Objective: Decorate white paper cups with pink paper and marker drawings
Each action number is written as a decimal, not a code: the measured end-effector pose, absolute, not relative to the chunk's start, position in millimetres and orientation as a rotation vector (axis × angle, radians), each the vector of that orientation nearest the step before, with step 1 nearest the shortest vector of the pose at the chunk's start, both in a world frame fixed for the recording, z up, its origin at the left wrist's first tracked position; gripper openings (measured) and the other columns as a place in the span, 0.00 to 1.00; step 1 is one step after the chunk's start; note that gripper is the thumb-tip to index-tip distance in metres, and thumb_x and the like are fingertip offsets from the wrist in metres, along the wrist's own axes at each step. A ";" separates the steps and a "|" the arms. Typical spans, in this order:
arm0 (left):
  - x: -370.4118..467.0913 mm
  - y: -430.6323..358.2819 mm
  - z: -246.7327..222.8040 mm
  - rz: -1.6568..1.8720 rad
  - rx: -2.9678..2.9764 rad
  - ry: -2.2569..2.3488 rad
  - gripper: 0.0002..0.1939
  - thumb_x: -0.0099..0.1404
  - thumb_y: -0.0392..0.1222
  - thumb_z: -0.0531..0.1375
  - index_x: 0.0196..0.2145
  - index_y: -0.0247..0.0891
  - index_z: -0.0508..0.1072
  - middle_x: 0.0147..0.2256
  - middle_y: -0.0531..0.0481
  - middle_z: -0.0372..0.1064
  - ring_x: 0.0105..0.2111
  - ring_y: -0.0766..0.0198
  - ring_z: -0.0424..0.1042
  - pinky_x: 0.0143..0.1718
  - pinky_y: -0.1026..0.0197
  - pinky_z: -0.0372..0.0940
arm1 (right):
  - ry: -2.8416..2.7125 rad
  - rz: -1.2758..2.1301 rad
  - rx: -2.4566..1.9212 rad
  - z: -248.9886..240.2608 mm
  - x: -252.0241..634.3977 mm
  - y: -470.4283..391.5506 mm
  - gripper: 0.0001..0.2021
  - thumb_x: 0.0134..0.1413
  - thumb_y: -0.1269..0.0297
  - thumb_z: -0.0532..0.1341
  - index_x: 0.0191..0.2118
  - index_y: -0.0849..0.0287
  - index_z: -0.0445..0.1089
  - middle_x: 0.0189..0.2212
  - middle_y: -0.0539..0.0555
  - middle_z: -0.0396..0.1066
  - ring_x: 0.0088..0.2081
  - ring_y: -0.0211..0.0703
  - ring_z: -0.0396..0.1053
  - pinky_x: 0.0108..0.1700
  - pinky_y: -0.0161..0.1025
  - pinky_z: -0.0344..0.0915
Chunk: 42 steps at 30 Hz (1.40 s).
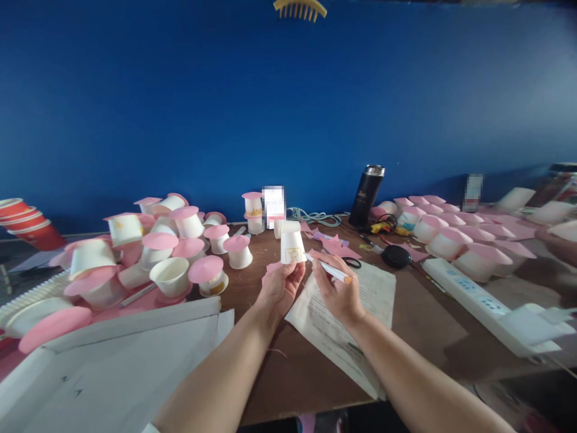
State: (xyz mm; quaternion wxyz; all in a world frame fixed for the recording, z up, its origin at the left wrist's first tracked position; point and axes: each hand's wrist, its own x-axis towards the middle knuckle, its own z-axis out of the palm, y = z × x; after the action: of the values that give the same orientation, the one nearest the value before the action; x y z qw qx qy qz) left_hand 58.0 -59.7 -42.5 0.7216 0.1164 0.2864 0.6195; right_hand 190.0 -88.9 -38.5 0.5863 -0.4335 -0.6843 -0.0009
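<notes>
L fingers (295, 278) pinch cup (291, 242), pt hidden; R fingers (321, 272) closed rnd pen (334, 272), pen-cup contact unclear

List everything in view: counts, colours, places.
Paper cup: one, white, centre
Marker: one, white-orange, centre
Pink-topped cups: many, white, sides
Cup stack: one, red, left
Thermos: one, black, behind
Power strip: one, white, right
Printed sheet: one, white, front
Cardboard: one, white, left
Paper stars: several, pink, centre
Round object: one, black, right
Cables: several, white/black, behind
Comb-shaped object: one, yellow, top
Wall: one, blue, behind
Table: one, brown, beneath
Left hand, right hand: two, bare, centre
</notes>
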 end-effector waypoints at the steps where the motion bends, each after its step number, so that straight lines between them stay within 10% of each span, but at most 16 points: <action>1: 58.3 -60.4 -41.5 1.365 0.251 0.644 0.08 0.60 0.21 0.61 0.28 0.29 0.74 0.32 0.42 0.76 0.31 0.67 0.77 0.38 0.66 0.75 | -1.602 -0.004 -1.013 -39.0 190.0 -88.5 0.09 0.65 0.66 0.58 0.46 0.54 0.75 0.42 0.56 0.80 0.46 0.48 0.77 0.51 0.46 0.74; 42: 60.1 -66.4 -35.0 1.294 0.327 0.675 0.07 0.61 0.22 0.60 0.30 0.29 0.77 0.31 0.44 0.77 0.28 0.68 0.76 0.37 0.68 0.73 | -1.630 -0.044 -1.027 -45.2 191.4 -83.2 0.10 0.65 0.66 0.58 0.47 0.54 0.75 0.42 0.56 0.80 0.46 0.48 0.77 0.51 0.47 0.74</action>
State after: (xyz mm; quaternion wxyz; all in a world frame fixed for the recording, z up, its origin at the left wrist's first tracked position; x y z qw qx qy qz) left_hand 60.1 -66.4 -35.0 0.7331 0.1488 0.3070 0.5884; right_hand 191.4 -83.2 -45.2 0.5708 -0.4375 -0.6946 -0.0187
